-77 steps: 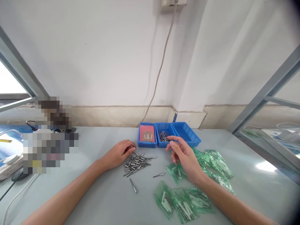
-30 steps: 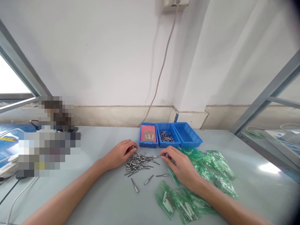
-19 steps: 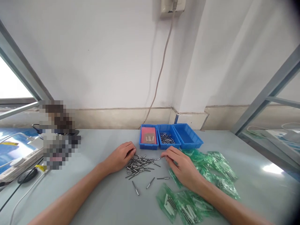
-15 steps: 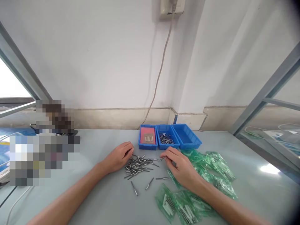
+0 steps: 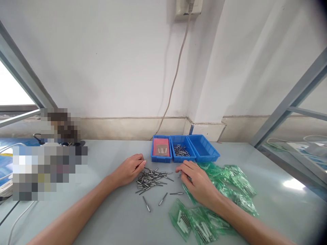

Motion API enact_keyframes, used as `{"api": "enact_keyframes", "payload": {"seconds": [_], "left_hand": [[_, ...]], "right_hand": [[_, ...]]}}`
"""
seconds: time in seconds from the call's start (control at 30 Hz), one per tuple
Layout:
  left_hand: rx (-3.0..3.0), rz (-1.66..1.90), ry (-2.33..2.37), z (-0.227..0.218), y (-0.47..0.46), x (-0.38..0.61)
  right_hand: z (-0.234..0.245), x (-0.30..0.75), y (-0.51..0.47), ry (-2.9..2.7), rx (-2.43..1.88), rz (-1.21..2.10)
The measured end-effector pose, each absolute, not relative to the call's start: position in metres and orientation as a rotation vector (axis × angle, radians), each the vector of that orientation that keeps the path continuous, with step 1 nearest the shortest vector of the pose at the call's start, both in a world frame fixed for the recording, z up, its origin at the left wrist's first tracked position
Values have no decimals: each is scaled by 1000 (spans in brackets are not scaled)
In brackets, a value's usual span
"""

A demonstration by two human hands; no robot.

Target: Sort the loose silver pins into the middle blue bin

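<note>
A loose pile of metal pins [image 5: 151, 179], thin dark shanks with thicker silvery ends, lies on the table between my hands. My left hand [image 5: 131, 169] rests at the pile's left edge, fingers curled and thumb against them; whatever they hold is hidden. On the other side, my right hand [image 5: 195, 178] has its fingers bent in a pinch, and a bit of a metal pin [image 5: 179, 176] shows at the fingertips. Three separate pins lie nearer to me, one of them a single pin [image 5: 146, 203]. Green plastic bags [image 5: 180, 217] with pins and white pieces lie beside and under my right forearm.
Behind the pile stand three blue trays: one tray [image 5: 161, 160] with a red card and small packet, a middle tray [image 5: 182, 159] with metal pins, and a right tray [image 5: 204, 148]. A blurred-out person [image 5: 51, 156] is at the left. Metal frame posts [image 5: 288, 102] flank the table.
My right hand has shifted very slightly, and its fingertips have drawn in, so less of the pin shows. My left hand and the pile look unchanged.
</note>
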State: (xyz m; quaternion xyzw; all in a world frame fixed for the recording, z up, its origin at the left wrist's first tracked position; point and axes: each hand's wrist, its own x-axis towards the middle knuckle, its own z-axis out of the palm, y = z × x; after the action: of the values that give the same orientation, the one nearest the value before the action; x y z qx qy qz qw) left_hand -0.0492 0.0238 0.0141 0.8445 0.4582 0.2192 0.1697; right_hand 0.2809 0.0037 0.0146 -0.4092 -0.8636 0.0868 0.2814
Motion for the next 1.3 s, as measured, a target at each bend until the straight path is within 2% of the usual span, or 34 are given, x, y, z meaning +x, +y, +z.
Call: {"api": "enact_keyframes", "payload": {"seconds": [0.7,0.97,1.3], "left_hand": [[2378,649,1307,13,24,-48],[2418,647,1318,8,26,-48],[2422,638,1310,8,26,-48]], "right_hand": [[15,282,2,-2552,-1027,12],[16,279,0,-2360,-1110,195],[7,284,5,-2505,-1080,-19]]}}
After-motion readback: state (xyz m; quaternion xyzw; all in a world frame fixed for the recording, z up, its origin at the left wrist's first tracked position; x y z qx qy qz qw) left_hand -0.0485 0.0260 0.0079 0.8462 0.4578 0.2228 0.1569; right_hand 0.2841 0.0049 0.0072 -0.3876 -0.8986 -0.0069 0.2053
